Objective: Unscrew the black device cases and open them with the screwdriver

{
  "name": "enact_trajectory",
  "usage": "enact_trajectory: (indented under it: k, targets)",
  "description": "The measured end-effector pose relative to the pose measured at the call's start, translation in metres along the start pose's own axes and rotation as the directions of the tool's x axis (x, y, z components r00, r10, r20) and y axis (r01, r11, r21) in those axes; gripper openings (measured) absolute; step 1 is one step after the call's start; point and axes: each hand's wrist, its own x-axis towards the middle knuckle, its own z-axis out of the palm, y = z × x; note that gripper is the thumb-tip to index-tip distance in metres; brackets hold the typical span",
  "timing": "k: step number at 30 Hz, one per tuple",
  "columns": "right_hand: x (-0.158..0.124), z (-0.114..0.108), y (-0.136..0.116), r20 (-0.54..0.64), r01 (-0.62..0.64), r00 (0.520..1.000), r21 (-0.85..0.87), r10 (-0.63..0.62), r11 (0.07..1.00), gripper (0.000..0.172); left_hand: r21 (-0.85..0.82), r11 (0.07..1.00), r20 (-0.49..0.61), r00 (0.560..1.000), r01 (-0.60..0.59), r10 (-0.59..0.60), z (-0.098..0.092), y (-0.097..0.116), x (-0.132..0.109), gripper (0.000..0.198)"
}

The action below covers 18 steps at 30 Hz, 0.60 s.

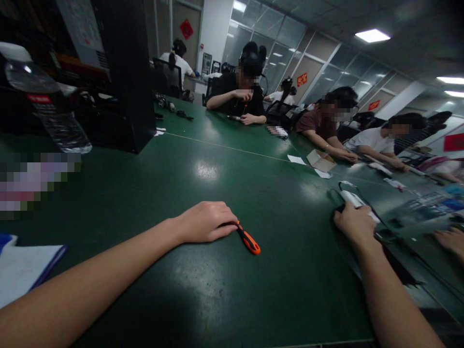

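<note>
An orange and black handled tool [250, 241] lies at the middle of the green table [203, 290], its handle pointing toward the lower right. Over its far end my left hand [208, 222] is closed, palm down, with the fingers wrapped round it. On the right, my right hand [357, 222] has its fingers round a white object [351, 197] with a dark cable beside it. Part of the white object is hidden by the hand, and what it is cannot be made out.
At the left stand a water bottle [49, 104] and a black partition [125, 72]; a white and blue cloth [31, 266] lies nearer. Beyond sit several people, near an open cardboard box [321, 161]. Another person's hand [451, 239] shows at the right edge, past loose cables.
</note>
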Motion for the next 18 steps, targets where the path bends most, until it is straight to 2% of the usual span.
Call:
enact_trajectory:
  k: [5,13,18]
  targets:
    - [-0.001,0.011,-0.001,0.008,-0.003,1.0,0.02,0.003,1.0,0.057,-0.01,1.0,0.014,1.0,0.008,-0.008,0.0,0.0,0.0,0.023]
    - [0.004,0.008,0.005,0.072,0.052,0.996,0.062,-0.057,0.997,0.057,0.009,1.0,0.009,1.0,0.006,-0.006,-0.001,0.001,0.0,0.023]
    - [-0.006,-0.006,0.016,-0.019,0.03,0.999,0.08,-0.029,0.996,0.07,0.023,1.0,0.005,1.0,0.014,-0.014,-0.001,0.001,0.001,0.023]
